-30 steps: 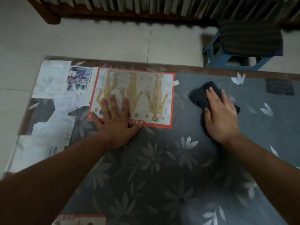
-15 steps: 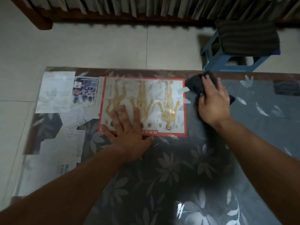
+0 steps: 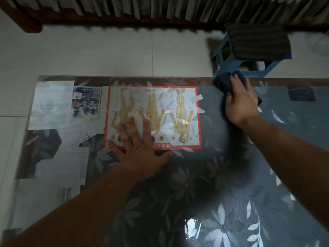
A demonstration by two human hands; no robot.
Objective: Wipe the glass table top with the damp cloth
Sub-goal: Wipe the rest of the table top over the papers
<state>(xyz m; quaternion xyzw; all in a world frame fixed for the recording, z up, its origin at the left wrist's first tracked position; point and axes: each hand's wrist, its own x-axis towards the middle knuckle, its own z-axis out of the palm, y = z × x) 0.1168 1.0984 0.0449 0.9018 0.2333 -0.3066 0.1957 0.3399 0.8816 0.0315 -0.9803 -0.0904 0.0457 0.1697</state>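
Note:
The glass table top (image 3: 222, 175) covers a dark cloth with a pale flower pattern and several papers. My right hand (image 3: 240, 102) presses flat on a dark damp cloth (image 3: 222, 84) at the table's far edge, right of the red-bordered chart; the cloth bunches out beside my fingers. With its fingers spread, my left hand (image 3: 138, 147) lies flat on the glass over the chart's near left corner.
Under the glass lie a red-bordered chart of yellow figures (image 3: 154, 114), a photo print (image 3: 86, 104) and white sheets (image 3: 51, 104) at the left. A blue plastic stool (image 3: 236, 66) with a dark cushion stands on the tiled floor just beyond the far edge.
My right hand has slid the cloth away from me, from the middle of the glass up to the far edge. My left hand stays planted on the chart's corner.

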